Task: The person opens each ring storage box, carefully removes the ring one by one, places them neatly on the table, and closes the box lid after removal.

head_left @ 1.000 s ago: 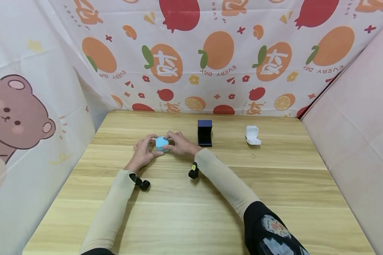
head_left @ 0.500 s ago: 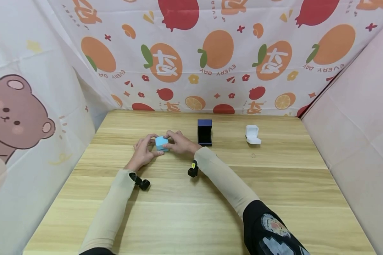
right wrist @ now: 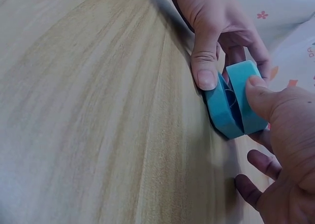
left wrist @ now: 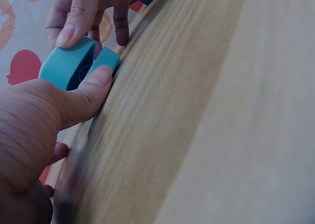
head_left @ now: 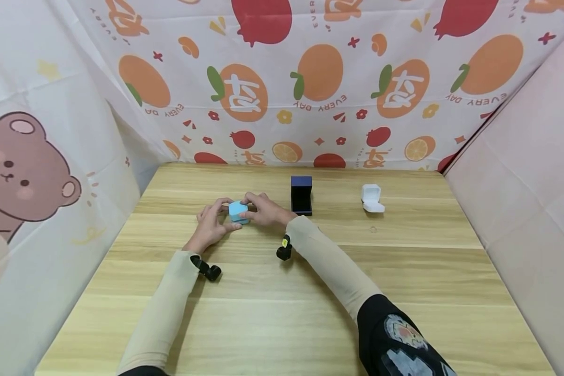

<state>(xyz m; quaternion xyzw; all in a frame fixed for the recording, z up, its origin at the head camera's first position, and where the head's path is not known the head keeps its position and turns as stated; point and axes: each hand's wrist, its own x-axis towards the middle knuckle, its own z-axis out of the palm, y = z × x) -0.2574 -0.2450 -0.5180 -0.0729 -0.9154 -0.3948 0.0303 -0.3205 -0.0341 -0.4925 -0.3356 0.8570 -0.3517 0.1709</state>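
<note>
A light blue ring box stands partly open on the left part of the table, between both hands. My left hand holds its base, the thumb pressing on the rim. With thumb and fingers, my right hand pinches the lid, which is tilted over the base with a narrow gap. Inside that gap a thin ring shows in both wrist views. The fingers behind the box are partly hidden.
A dark blue box stands open just beyond the right wrist. Farther right is an open white ring box, with a thin ring lying on the wooden table before it. A printed cloth hangs behind the table.
Both hands and the light blue ring box have stayed in nearly the same place. The lid's tilt appears to have changed slightly since one second ago.
</note>
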